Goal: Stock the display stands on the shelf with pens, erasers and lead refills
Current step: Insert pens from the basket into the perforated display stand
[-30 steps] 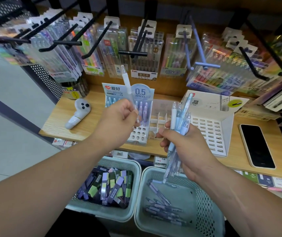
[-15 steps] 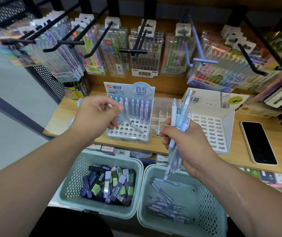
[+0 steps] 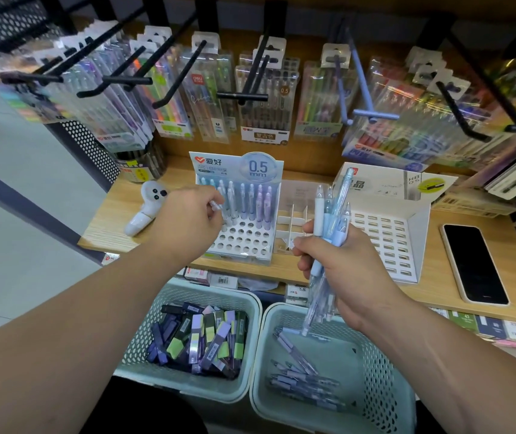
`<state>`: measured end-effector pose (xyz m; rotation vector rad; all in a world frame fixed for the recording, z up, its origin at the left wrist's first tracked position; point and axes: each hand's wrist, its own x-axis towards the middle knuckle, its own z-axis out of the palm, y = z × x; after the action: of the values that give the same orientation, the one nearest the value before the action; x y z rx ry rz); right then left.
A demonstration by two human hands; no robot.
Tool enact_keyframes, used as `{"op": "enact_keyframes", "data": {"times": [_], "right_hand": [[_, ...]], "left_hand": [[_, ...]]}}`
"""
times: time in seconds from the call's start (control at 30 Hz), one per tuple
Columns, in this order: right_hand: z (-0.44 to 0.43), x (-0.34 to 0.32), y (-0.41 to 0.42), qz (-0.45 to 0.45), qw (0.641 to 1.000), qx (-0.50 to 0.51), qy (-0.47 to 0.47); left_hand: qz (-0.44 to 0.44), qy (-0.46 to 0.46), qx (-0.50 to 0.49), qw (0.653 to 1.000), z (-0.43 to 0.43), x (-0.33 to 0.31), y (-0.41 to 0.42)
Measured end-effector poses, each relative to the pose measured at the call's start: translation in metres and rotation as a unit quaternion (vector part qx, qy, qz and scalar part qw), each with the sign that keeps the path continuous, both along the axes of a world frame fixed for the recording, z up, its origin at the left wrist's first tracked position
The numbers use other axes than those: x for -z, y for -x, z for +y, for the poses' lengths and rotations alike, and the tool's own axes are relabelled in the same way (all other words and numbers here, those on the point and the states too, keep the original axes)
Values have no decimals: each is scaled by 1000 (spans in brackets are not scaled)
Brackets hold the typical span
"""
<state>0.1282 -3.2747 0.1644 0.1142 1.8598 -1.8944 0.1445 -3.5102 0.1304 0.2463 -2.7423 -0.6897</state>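
Observation:
A white pen stand (image 3: 244,239) marked 0.5 mm sits on the wooden shelf, its back rows filled with several pale blue and purple pens. My left hand (image 3: 187,220) is at the stand's left side, fingers pinched on the top of a white pen (image 3: 220,208) that stands in a hole there. My right hand (image 3: 331,264) hovers right of the stand, shut on a bundle of light blue and white pens (image 3: 331,214) held upright. A clear divider tray (image 3: 294,220) and a white slotted stand (image 3: 388,242) stand further right.
Below the shelf, the left green basket (image 3: 250,311) holds several lead refill boxes, and the right green basket (image 3: 385,380) holds loose pens. A white handheld controller (image 3: 147,208) lies at shelf left, a phone (image 3: 472,264) at right. Pen packs hang on black hooks (image 3: 247,73) above.
My left hand carried a white pen from up in the air down to the stand's left side. The right hand with its bundle stayed about where it was.

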Motion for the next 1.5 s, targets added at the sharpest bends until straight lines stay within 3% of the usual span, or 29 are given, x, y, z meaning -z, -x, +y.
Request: {"op": "enact_keyframes", "data": {"times": [0.63,0.9,1.3,1.4,1.5], "right_hand": [[6,-3,5,-19,1000,-10,4],[3,0,4,-11,999,-29,-12],[-1,3,1,-17,999,-36,-15],[0,3,2,-22,999,-41,-2],[-3,-1,1,-40,996,-71,36]], "left_hand": [[-107,27,-42,993,1,-6,19],[-61,-24,-47,997,-2,6,22],[-11,-2,-39,999,3,15,16],[-8,-42,-55,998,14,0,14],[-58,-242,-22,968,42,-20,6]]}}
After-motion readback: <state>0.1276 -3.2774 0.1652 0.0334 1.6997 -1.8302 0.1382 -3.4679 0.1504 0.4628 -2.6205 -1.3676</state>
